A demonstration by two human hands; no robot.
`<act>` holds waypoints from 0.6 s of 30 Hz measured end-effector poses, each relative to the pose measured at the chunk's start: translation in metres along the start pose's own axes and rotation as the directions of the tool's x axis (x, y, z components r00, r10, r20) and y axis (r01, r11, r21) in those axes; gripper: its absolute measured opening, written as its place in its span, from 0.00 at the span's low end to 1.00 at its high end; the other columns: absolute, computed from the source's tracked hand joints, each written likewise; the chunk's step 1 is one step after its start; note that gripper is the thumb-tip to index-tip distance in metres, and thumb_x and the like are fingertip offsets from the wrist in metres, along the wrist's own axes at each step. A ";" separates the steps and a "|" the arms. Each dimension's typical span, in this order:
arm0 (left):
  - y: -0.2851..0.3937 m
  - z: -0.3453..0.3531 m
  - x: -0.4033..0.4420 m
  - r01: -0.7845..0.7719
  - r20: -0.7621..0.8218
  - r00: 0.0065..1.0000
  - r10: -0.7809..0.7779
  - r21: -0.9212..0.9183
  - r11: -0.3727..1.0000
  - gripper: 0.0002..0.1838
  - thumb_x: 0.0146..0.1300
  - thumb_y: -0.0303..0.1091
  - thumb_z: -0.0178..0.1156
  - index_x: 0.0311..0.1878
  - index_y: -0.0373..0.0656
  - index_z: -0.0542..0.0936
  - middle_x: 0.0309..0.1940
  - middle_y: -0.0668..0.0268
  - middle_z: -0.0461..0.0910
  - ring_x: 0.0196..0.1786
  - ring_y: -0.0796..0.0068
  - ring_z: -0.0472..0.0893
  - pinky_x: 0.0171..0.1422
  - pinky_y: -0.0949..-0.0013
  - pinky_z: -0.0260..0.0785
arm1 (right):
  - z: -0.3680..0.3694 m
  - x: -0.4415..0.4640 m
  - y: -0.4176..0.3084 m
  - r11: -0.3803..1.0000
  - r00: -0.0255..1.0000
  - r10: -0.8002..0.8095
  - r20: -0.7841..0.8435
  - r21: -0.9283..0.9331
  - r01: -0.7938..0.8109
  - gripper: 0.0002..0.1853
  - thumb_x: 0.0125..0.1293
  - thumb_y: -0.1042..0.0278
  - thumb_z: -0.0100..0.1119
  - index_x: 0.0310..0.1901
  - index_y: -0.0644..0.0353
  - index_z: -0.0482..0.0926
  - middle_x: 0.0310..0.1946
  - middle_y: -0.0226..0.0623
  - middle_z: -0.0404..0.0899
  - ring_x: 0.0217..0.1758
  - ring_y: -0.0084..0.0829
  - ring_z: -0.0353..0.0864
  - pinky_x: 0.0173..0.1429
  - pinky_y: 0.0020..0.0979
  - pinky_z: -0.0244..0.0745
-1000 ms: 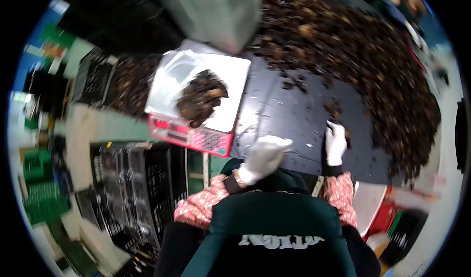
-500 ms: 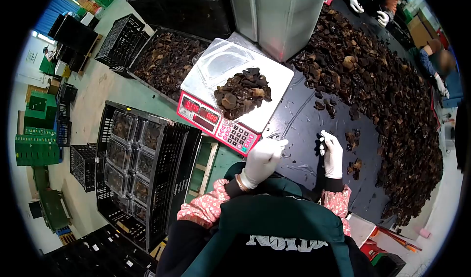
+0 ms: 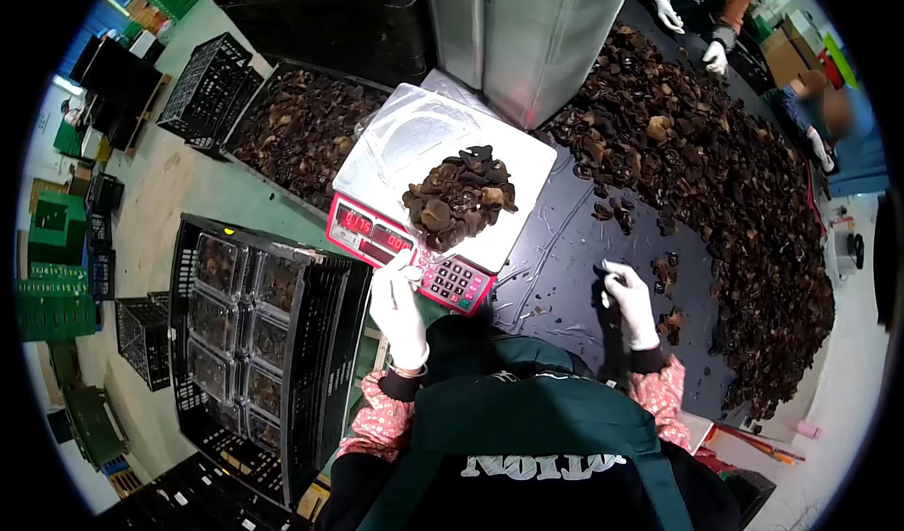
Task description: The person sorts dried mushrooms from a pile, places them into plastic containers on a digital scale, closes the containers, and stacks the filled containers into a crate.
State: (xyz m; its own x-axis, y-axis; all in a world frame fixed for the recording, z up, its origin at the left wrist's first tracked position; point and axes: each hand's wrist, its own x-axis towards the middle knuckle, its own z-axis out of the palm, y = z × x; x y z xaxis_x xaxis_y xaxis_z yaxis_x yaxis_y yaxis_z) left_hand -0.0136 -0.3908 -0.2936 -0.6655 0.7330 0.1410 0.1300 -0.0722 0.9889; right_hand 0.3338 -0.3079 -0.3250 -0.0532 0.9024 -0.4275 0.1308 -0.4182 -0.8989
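A pile of dark wood ear mushrooms [image 3: 460, 197] lies on the silvery-white pan [image 3: 372, 168] of a red weighing scale [image 3: 452, 284], in what looks like clear plastic. My white-gloved left hand [image 3: 397, 313] is at the scale's front edge, beside the display and keypad, fingers slightly apart. Whether its fingertips touch the plastic I cannot tell. My right hand [image 3: 631, 305], also gloved, hovers over the dark tabletop [image 3: 565, 277], loosely curled with thumb and forefinger apart and nothing visible between them. A few loose mushroom pieces [image 3: 665, 275] lie to its right.
A large mushroom heap [image 3: 706, 173] spreads along the table's right side. On the left, a black crate [image 3: 297, 380] holds several clear boxes [image 3: 215, 319] of mushrooms. Another mushroom-filled crate [image 3: 301, 136] stands behind it. Grey panels [image 3: 537, 41] rise behind the scale. Co-workers' gloved hands [image 3: 669, 13] show across the table.
My left hand has moved left from the scale's right front corner to its front edge near the display. My right hand stays over the table, its fingers slightly shifted. The view has tilted a little.
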 end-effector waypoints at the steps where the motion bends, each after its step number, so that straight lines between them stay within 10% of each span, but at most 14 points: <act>1: 0.003 -0.001 0.003 -0.008 -0.025 1.000 0.009 0.041 0.999 0.14 0.76 0.25 0.47 0.57 0.35 0.79 0.37 0.69 0.79 0.34 0.85 0.72 0.40 0.79 0.65 | -0.015 -0.012 0.001 0.995 0.999 0.034 -0.019 -0.093 -0.035 0.14 0.69 0.75 0.59 0.55 0.66 0.80 0.31 0.26 0.77 0.26 0.16 0.73 0.32 0.22 0.69; 6: -0.004 -0.004 0.021 0.138 -0.106 0.982 -0.155 -0.154 0.978 0.16 0.77 0.27 0.47 0.63 0.38 0.75 0.37 0.69 0.78 0.28 0.87 0.70 0.32 0.81 0.60 | -0.132 -0.117 0.037 0.677 0.977 0.187 -0.105 -0.707 -0.206 0.12 0.64 0.68 0.66 0.48 0.60 0.85 0.39 0.38 0.85 0.29 0.28 0.82 0.37 0.27 0.77; 9: 0.002 -0.005 0.031 0.210 -0.025 0.977 -0.212 -0.069 0.975 0.19 0.77 0.27 0.47 0.68 0.39 0.72 0.31 0.69 0.78 0.25 0.87 0.69 0.29 0.81 0.61 | -0.165 -0.154 0.051 0.128 0.956 0.251 -0.152 -0.974 -0.188 0.19 0.56 0.56 0.74 0.46 0.57 0.87 0.44 0.44 0.86 0.48 0.46 0.85 0.58 0.39 0.79; 13: 0.000 0.010 0.031 0.331 0.138 0.932 -0.335 0.047 0.942 0.26 0.77 0.31 0.48 0.76 0.46 0.65 0.23 0.70 0.76 0.19 0.86 0.67 0.23 0.80 0.62 | -0.121 -0.097 0.021 0.541 0.976 -0.183 -0.117 -0.841 0.000 0.12 0.67 0.63 0.64 0.47 0.60 0.85 0.44 0.47 0.85 0.49 0.47 0.84 0.54 0.39 0.78; 18: 0.003 0.023 0.032 0.471 0.170 0.863 -0.475 0.070 0.880 0.31 0.75 0.30 0.50 0.80 0.48 0.57 0.20 0.69 0.75 0.15 0.85 0.69 0.19 0.79 0.59 | 0.020 0.024 -0.070 0.626 0.854 -0.489 0.175 -0.611 0.484 0.13 0.70 0.67 0.60 0.52 0.60 0.84 0.49 0.42 0.84 0.53 0.37 0.84 0.59 0.31 0.76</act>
State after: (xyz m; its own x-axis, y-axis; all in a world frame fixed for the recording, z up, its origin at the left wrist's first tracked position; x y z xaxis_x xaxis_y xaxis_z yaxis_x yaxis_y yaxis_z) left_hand -0.0182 -0.3519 -0.2869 -0.5110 0.7822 -0.3564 -0.1477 0.3286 0.9328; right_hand 0.3032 -0.2597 -0.2744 -0.2827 0.9575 0.0577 0.6611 0.2381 -0.7115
